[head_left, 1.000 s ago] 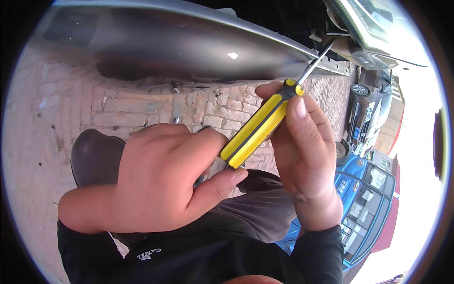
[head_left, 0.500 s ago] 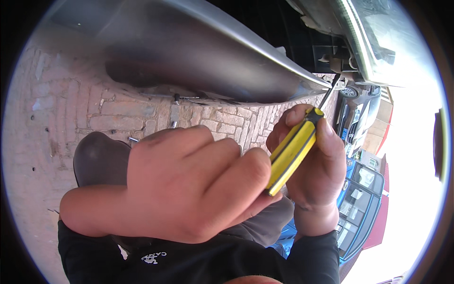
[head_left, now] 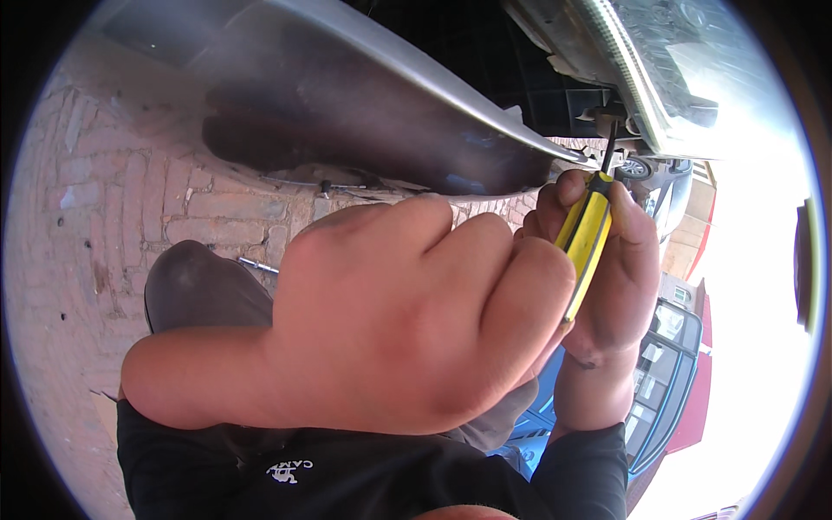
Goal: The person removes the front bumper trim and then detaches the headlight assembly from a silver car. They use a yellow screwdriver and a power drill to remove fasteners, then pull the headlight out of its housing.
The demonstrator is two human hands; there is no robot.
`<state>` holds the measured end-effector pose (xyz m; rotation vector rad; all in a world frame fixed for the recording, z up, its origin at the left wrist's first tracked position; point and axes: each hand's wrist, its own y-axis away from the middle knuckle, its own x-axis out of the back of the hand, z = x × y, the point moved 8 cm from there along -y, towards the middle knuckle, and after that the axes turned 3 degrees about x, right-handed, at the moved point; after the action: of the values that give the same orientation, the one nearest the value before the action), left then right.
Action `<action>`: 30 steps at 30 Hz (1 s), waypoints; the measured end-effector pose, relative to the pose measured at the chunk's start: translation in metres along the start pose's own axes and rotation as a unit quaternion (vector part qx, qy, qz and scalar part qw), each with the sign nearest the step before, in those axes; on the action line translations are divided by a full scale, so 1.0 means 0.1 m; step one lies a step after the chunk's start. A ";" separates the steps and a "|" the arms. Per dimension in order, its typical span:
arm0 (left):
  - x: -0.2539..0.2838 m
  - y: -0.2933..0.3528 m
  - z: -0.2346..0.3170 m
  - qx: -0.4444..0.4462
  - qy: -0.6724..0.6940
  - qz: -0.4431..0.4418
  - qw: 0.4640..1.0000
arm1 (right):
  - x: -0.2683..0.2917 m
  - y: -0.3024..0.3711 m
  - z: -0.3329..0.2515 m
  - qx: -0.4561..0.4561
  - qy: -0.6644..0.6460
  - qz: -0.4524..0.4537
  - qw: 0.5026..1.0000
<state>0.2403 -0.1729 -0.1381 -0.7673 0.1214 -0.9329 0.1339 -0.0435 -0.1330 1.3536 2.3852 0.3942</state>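
Observation:
A screwdriver (head_left: pixel 589 234) with a yellow and black handle slants upward in front of me. My left hand (head_left: pixel 407 312) is closed around the rear of the handle, its fingers curled and their tips hidden. Further forward, my right hand (head_left: pixel 626 282) grips the handle near the shaft between thumb and fingers. The dark shaft points up into the gap between a dark, glossy car body panel (head_left: pixel 364 113) and a clear headlight-like part (head_left: pixel 663 78). Its tip reaches a small bracket there; whether it touches a screw I cannot tell.
Brick paving (head_left: pixel 221 208) lies below, with a metal rod-shaped tool (head_left: pixel 257 265) beside my knee (head_left: pixel 204 282). Another small tool (head_left: pixel 328 186) rests under the panel's edge. A parked car (head_left: pixel 672 195) and a blue vehicle (head_left: pixel 667 355) stand to the right.
Both hands have moved right and slightly up with the screwdriver. The screwdriver now stands steeper, its tip nearer the bracket.

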 end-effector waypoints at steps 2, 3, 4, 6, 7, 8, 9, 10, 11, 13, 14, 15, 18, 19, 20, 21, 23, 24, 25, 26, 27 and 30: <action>0.01 -0.01 -0.02 -0.002 -0.007 -0.003 1.000 | -0.01 -0.02 0.00 -0.006 0.018 0.021 1.000; 0.02 -0.03 -0.03 -0.003 -0.008 0.000 1.000 | 0.00 -0.02 -0.02 0.003 0.037 0.037 0.999; 0.03 -0.03 -0.05 0.015 -0.002 -0.010 1.000 | -0.01 -0.03 -0.02 0.004 0.050 0.040 0.998; 0.03 -0.05 -0.06 0.036 -0.015 -0.036 0.999 | -0.01 -0.05 -0.03 0.008 0.071 0.047 0.996; 0.03 -0.06 -0.08 0.060 -0.019 -0.041 0.997 | 0.01 -0.05 -0.03 0.015 0.082 0.060 0.995; 0.03 -0.08 -0.10 0.075 -0.017 -0.057 0.995 | 0.05 -0.04 -0.04 0.025 0.091 0.073 0.993; 0.03 -0.10 -0.10 0.076 -0.040 -0.068 0.994 | 0.06 -0.05 -0.04 0.035 0.096 0.064 0.993; 0.06 -0.13 -0.07 0.066 -0.041 -0.063 0.995 | 0.08 -0.03 -0.05 0.050 0.106 0.056 0.992; 0.08 -0.17 -0.07 0.031 -0.033 -0.057 0.997 | 0.17 -0.01 0.00 0.035 0.112 0.083 0.990; 0.10 -0.25 -0.08 0.014 -0.058 -0.059 0.996 | 0.30 0.06 0.04 0.035 0.128 0.099 0.986; 0.11 -0.29 -0.07 0.015 -0.081 -0.063 0.995 | 0.36 0.09 0.05 0.042 0.143 0.092 0.985; 0.10 -0.33 -0.07 0.019 -0.112 -0.069 0.991 | 0.39 0.13 0.04 0.056 0.159 0.069 0.983; 0.05 -0.45 0.04 0.020 -0.207 -0.090 0.974 | 0.52 0.20 0.04 0.079 0.140 0.000 0.987; 0.03 -0.48 0.06 0.019 -0.240 -0.100 0.966 | 0.60 0.21 0.03 0.085 0.160 -0.001 0.983; 0.00 -0.51 0.11 0.015 -0.273 -0.108 0.956 | 0.69 0.22 0.02 0.093 0.185 0.013 0.978; -0.02 -0.54 0.14 0.013 -0.298 -0.117 0.947 | 0.79 0.21 0.00 0.107 0.199 0.028 0.974; -0.08 -0.57 0.18 0.011 -0.349 -0.135 0.927 | 0.93 0.15 0.00 0.128 0.205 0.039 0.969; -0.09 -0.59 0.18 0.010 -0.367 -0.143 0.919 | 1.01 0.11 0.03 0.131 0.196 0.063 0.970; -0.11 -0.59 0.19 0.007 -0.382 -0.147 0.912 | 1.09 0.07 0.06 0.132 0.180 0.076 0.972; -0.13 -0.61 0.18 0.007 -0.391 -0.155 0.907 | 1.12 0.02 0.09 0.149 0.150 0.083 0.974; -0.14 -0.62 0.18 0.001 -0.398 -0.148 0.905 | 1.22 -0.02 0.16 0.124 0.133 0.114 0.977; -0.16 -0.67 0.18 -0.019 -0.400 -0.155 0.903 | 1.28 0.01 -0.12 0.291 0.393 0.213 0.846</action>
<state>0.1925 -0.1751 -0.0857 -1.1751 -0.7256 -0.8463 0.0694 0.0666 -0.1445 2.3992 2.9813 0.4120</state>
